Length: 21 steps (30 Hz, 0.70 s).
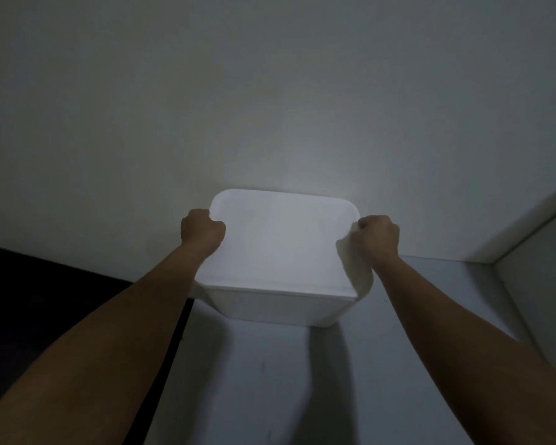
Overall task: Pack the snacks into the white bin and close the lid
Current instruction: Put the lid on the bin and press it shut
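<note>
The white bin (281, 308) stands on a pale surface against the wall, with its flat white lid (283, 239) lying on top. My left hand (202, 230) is closed on the bin's left side at the lid's edge. On the opposite side, my right hand (379, 237) is closed around the white side handle. Both arms reach forward from the bottom corners of the view. No snacks are visible; the lid hides the inside of the bin.
A plain white wall (270, 91) rises right behind the bin. The grey-white surface (270, 380) runs toward me. A white side panel (533, 239) closes the right. Dark floor (29, 300) lies at the left.
</note>
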Tool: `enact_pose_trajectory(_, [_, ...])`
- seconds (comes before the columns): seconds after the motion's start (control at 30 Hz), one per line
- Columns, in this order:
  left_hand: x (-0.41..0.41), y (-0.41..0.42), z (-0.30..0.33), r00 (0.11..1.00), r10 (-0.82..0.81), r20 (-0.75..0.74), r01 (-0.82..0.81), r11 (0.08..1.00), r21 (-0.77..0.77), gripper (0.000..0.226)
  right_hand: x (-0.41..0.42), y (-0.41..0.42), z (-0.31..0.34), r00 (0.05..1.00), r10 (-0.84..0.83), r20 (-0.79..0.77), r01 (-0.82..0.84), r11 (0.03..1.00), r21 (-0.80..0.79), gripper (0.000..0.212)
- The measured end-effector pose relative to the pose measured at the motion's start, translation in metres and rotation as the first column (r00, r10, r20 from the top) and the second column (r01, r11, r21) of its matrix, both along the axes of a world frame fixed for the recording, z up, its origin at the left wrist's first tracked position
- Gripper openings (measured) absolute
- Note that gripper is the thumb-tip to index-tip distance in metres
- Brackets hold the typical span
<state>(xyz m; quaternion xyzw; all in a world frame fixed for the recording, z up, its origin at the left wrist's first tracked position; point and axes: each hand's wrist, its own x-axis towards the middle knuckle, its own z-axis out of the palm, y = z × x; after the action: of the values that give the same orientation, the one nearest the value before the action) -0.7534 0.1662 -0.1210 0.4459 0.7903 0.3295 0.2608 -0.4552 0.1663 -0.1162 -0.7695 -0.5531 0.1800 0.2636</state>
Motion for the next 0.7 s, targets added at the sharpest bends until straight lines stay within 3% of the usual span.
enact_pose_trajectory(0.13, [-0.005,-0.006,-0.009,0.991,-0.097,-0.088,0.094,0.995,-0.039,0.052,-0.011,-0.016,-0.014,0.999,0.043,-0.027,-0.042,0.997,0.058,0.009])
enact_pose_trajectory(0.27, [-0.010,-0.010,-0.017,0.983,-0.124,-0.133,0.118,0.992,-0.053,0.061,-0.013,-0.026,-0.021,0.998,0.048,0.030,-0.050,0.996,0.076,0.017])
enact_pose_trajectory(0.43, [-0.001,-0.017,-0.018,0.962,-0.173,-0.209,0.162,0.984,-0.070,0.063,-0.020,-0.034,-0.022,0.977,0.056,0.207,-0.058,0.998,0.003,0.028])
enact_pose_trajectory(0.57, [0.027,-0.029,-0.016,0.795,-0.278,-0.539,0.278,0.957,-0.084,0.066,-0.035,-0.037,-0.010,0.930,0.110,0.351,-0.085,0.993,-0.088,0.052])
enact_pose_trajectory(0.7, [0.063,-0.051,-0.020,0.667,-0.405,-0.625,0.442,0.891,-0.104,0.056,-0.053,-0.047,-0.015,0.876,0.233,0.423,-0.233,0.971,-0.053,0.051])
